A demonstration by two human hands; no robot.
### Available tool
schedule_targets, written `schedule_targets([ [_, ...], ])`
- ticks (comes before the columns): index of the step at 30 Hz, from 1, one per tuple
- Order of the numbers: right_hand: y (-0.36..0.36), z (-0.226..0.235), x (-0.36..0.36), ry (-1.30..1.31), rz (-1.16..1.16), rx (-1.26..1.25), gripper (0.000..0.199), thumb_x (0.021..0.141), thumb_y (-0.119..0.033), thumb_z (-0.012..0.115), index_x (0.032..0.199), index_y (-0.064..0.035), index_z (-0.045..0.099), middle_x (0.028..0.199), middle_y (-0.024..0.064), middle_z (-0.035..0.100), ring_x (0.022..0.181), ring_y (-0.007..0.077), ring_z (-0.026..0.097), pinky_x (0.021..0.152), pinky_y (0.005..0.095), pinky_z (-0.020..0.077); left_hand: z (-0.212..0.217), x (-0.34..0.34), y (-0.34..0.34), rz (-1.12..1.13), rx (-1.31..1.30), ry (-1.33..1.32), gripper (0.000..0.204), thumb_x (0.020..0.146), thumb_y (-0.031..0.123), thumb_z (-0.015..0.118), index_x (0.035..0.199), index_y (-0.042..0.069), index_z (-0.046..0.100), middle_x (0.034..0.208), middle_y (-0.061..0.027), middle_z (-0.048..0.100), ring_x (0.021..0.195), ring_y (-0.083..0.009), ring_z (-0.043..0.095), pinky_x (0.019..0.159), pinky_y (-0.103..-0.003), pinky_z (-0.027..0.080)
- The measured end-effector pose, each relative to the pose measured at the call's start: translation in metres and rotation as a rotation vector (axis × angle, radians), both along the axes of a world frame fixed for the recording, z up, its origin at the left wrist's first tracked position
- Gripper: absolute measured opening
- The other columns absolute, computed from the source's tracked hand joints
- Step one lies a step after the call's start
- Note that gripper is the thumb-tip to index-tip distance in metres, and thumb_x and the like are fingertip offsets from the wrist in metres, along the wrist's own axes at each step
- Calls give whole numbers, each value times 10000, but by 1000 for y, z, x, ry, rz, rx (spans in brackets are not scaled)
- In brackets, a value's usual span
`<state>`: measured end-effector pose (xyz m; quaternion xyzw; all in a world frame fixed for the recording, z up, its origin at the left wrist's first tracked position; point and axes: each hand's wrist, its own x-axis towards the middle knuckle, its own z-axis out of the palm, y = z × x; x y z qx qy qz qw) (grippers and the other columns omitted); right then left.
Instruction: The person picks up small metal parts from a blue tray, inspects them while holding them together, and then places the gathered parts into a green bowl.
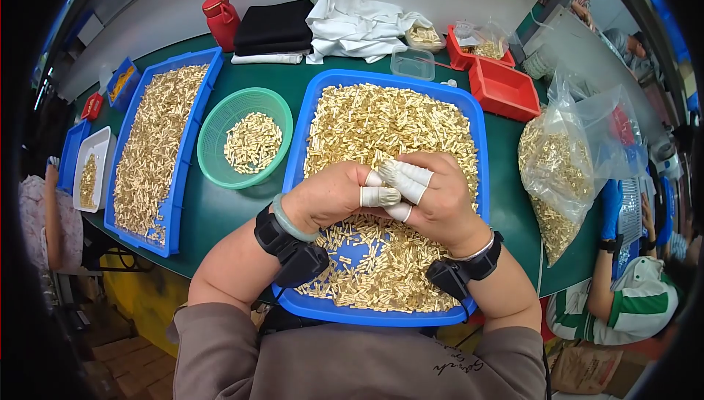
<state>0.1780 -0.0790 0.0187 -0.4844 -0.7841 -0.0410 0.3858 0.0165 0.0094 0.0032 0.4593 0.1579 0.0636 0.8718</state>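
My left hand (pixel 328 196) and my right hand (pixel 445 199) meet over a blue tray (pixel 479 180) heaped with small brass-coloured metal pieces (pixel 389 118). White finger covers wrap several fingertips on both hands. The fingertips are pinched together and touch across the two hands. Whatever they hold, if anything, is hidden behind the covers. Under my wrists the pieces lie thinner, and blue tray bottom shows through at the left. Just left of the tray stands a green plastic basket (pixel 209 140) with a smaller pile of the same pieces.
Another long blue tray (pixel 192 158) of pieces lies at left. A bulging clear bag (pixel 561 173) of metal parts stands right, near red bins (pixel 504 89). Behind are a red thermos (pixel 221 22), black cloth (pixel 273 27) and white cloth (pixel 356 22). Other people sit at both sides.
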Motion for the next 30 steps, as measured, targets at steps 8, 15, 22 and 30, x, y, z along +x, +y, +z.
schedule_targets([
  [8, 1, 1, -1, -42, 31, 32, 407, 541, -139, 727, 931, -77, 629, 930, 78, 606, 839, 231, 573, 689, 343, 432, -2, 0, 0, -25, 53, 21, 167, 811, 124, 589, 908, -9, 619, 878, -55, 617, 795, -128, 591, 740, -244, 488],
  [15, 0, 2, -2, 47, 59, -5, 398, 561, -147, 716, 946, -97, 630, 914, 28, 617, 856, 196, 569, 700, 324, 419, -4, 0, 0, -26, -40, 25, 175, 810, 139, 595, 895, -11, 619, 868, -58, 615, 789, -132, 595, 728, -244, 499],
  [22, 0, 3, -1, -20, 45, 44, 375, 568, -156, 720, 929, -97, 636, 890, 29, 623, 830, 192, 575, 689, 318, 423, 3, -2, 0, -43, -122, 15, 180, 811, 143, 593, 901, -11, 614, 880, -58, 611, 810, -140, 595, 745, -248, 503],
  [30, 1, -3, -2, 70, 62, -13, 352, 552, -121, 713, 896, -98, 647, 857, 35, 627, 799, 197, 580, 673, 327, 427, 3, -2, 1, -75, -73, 26, 183, 812, 144, 590, 915, -6, 613, 903, -55, 609, 826, -136, 592, 756, -250, 503],
])
